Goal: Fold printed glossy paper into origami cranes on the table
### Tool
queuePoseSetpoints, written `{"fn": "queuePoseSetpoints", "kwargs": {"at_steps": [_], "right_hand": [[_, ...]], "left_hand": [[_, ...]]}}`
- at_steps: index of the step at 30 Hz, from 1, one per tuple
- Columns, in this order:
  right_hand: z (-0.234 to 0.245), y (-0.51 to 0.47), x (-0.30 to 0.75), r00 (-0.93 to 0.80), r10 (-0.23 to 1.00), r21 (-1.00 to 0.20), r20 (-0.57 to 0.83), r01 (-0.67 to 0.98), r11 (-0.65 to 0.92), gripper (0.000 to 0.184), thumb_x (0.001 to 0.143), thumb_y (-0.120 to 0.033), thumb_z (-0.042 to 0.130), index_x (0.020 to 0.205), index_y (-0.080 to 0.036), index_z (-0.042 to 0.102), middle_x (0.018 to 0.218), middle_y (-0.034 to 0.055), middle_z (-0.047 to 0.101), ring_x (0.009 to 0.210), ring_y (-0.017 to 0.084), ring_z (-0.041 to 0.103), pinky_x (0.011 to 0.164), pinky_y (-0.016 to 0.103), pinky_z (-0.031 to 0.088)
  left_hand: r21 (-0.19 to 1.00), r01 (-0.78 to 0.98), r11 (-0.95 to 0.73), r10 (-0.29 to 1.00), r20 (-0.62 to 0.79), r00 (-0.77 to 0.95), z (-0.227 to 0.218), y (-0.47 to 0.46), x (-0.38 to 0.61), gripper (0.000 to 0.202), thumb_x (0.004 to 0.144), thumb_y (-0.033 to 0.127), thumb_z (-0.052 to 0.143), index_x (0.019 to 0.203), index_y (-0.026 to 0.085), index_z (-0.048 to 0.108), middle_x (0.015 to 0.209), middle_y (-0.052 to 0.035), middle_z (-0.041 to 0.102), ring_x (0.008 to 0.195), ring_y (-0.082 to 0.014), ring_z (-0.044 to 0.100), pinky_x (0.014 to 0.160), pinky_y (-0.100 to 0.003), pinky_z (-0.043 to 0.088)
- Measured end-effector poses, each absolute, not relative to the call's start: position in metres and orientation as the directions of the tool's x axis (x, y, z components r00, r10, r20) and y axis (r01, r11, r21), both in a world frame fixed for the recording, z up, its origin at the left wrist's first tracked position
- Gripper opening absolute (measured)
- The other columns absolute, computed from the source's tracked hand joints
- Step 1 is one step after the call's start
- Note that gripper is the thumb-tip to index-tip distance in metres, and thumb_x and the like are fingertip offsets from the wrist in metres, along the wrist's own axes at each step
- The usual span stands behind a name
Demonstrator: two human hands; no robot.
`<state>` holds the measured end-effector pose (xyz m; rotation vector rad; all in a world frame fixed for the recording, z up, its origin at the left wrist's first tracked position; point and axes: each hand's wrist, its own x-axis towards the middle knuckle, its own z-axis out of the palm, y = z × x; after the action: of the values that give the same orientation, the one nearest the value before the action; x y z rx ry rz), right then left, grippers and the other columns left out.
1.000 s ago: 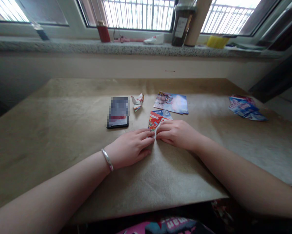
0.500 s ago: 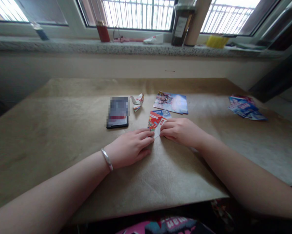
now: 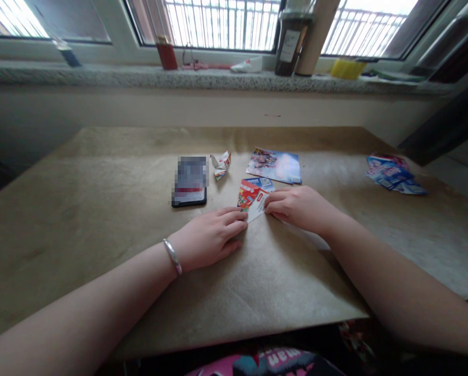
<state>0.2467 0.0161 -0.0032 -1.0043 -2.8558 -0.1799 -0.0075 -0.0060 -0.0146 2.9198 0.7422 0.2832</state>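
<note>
A folded paper leaflet (image 3: 256, 206), red, white and blue with print and a code square, lies on the table between my hands. My left hand (image 3: 214, 232), with a silver bangle at the wrist, rests with its fingers stretched out. Its fingertips press on the leaflet's lower left corner. My right hand (image 3: 296, 206) is closed, with bent fingertips on the leaflet's right edge. Its fingers hide that side of the paper. Behind the leaflet are flat printed sheets (image 3: 276, 166) in blue and pink. A small folded paper figure (image 3: 221, 164) stands to their left.
A phone (image 3: 190, 183) with a blurred screen lies left of the paper figure. Several blue and red printed papers (image 3: 396, 175) are piled at the right. The table (image 3: 100, 209) meets a wall under a stone sill (image 3: 124, 78) holding a dark jar (image 3: 290, 44) and other items.
My right hand has slid a little to the right along the leaflet, so more of its white printed part shows. My left hand has stayed in place.
</note>
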Motion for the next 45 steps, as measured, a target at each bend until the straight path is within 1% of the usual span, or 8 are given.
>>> {"fn": "queuePoseSetpoints", "kwargs": {"at_steps": [8,14,18,23,28,33,45], "right_hand": [[0.001,0.015,0.249,-0.742,0.656,0.107,0.137,0.669,0.735,0.021,0.084,-0.014,0.052,0.083,-0.024,0.071,0.096,-0.0007,0.072,0.076,0.012,0.063,0.059,0.023,0.038],[0.000,0.019,0.257,-0.725,0.681,0.115,0.104,0.689,0.716,0.022,0.084,-0.015,0.053,0.088,-0.025,0.072,0.100,-0.0016,0.072,0.081,0.013,0.065,0.061,0.024,0.040],[-0.002,0.022,0.261,-0.706,0.700,0.132,0.102,0.707,0.694,0.023,0.084,-0.015,0.054,0.091,-0.027,0.072,0.101,-0.0032,0.072,0.081,0.013,0.066,0.059,0.024,0.040],[-0.002,0.023,0.264,-0.687,0.721,0.154,0.091,0.725,0.672,0.022,0.084,-0.016,0.054,0.088,-0.026,0.073,0.101,-0.0026,0.072,0.076,0.013,0.065,0.055,0.024,0.038],[0.000,0.023,0.267,-0.653,0.753,0.156,0.080,0.754,0.638,0.022,0.084,-0.016,0.054,0.085,-0.028,0.072,0.098,-0.0048,0.072,0.073,0.012,0.065,0.054,0.025,0.035],[0.002,0.023,0.268,-0.627,0.775,0.187,0.080,0.773,0.606,0.024,0.084,-0.016,0.052,0.083,-0.027,0.072,0.092,-0.0029,0.073,0.071,0.013,0.064,0.051,0.025,0.032],[0.003,0.024,0.270,-0.604,0.795,0.208,0.060,0.787,0.581,0.024,0.083,-0.016,0.051,0.083,-0.026,0.072,0.094,-0.0033,0.073,0.071,0.013,0.064,0.051,0.025,0.032]], "left_hand": [[0.144,0.470,-0.871,0.487,0.132,0.863,-0.014,-0.007,-0.007,0.030,0.088,0.029,0.053,0.115,0.015,0.056,0.130,-0.0099,0.054,0.121,-0.0251,0.048,0.100,-0.040,0.045],[0.152,0.469,-0.870,0.488,0.137,0.862,-0.016,-0.006,-0.007,0.030,0.088,0.028,0.053,0.116,0.016,0.056,0.130,-0.0096,0.054,0.121,-0.0246,0.048,0.101,-0.040,0.044],[0.144,0.467,-0.872,0.485,0.136,0.864,-0.017,-0.006,-0.007,0.030,0.089,0.029,0.052,0.116,0.016,0.055,0.130,-0.0096,0.054,0.122,-0.0245,0.048,0.102,-0.040,0.043],[0.142,0.476,-0.868,0.493,0.126,0.861,-0.017,-0.006,-0.007,0.031,0.089,0.030,0.051,0.117,0.016,0.055,0.131,-0.0091,0.053,0.123,-0.0245,0.047,0.102,-0.040,0.043],[0.145,0.477,-0.867,0.493,0.116,0.862,-0.017,-0.006,-0.008,0.031,0.089,0.030,0.051,0.117,0.016,0.055,0.131,-0.0091,0.053,0.123,-0.0245,0.047,0.102,-0.040,0.043],[0.152,0.480,-0.864,0.498,0.113,0.860,-0.018,-0.006,-0.008,0.032,0.089,0.029,0.052,0.118,0.017,0.055,0.132,-0.0088,0.053,0.124,-0.0245,0.046,0.102,-0.040,0.043],[0.173,0.476,-0.862,0.500,0.134,0.856,-0.018,-0.007,-0.008,0.032,0.088,0.029,0.053,0.118,0.017,0.055,0.131,-0.0088,0.054,0.124,-0.0237,0.046,0.103,-0.039,0.041]]}}
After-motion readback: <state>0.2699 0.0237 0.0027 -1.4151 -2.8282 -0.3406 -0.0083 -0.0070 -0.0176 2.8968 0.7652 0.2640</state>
